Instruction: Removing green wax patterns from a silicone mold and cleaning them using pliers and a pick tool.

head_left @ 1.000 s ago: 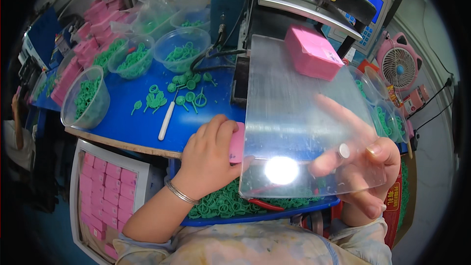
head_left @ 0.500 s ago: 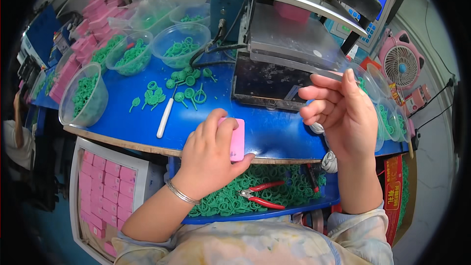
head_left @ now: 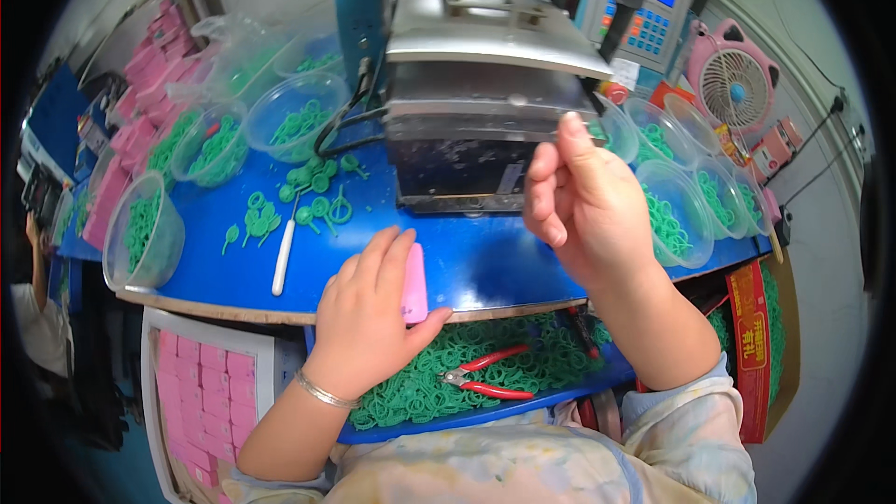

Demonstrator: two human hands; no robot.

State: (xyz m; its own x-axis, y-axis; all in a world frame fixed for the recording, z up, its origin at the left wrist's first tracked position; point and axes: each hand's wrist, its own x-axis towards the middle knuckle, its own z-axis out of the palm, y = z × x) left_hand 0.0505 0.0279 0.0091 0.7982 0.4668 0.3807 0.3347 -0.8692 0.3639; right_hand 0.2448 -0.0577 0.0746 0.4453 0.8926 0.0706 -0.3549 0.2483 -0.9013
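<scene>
Block (head_left: pixel 413 282), pink, small, flat; lies at near edge of blue bench (head_left: pixel 485 261) under left hand (head_left: pixel 369 322), thumb and fingers closed around its sides. Likely light, stiff, smooth; best gripped by long edges. Right hand (head_left: pixel 583 201) raised before press (head_left: pixel 485 103), fingers loosely curled; contents cannot tell. Pliers (head_left: pixel 485 381) below.

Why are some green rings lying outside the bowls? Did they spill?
Maybe. A few loose green rings lie scattered on the blue table, beside a white stick, while most sit in clear bowls. Many more are heaped on the lower shelf around the red pliers.
</scene>
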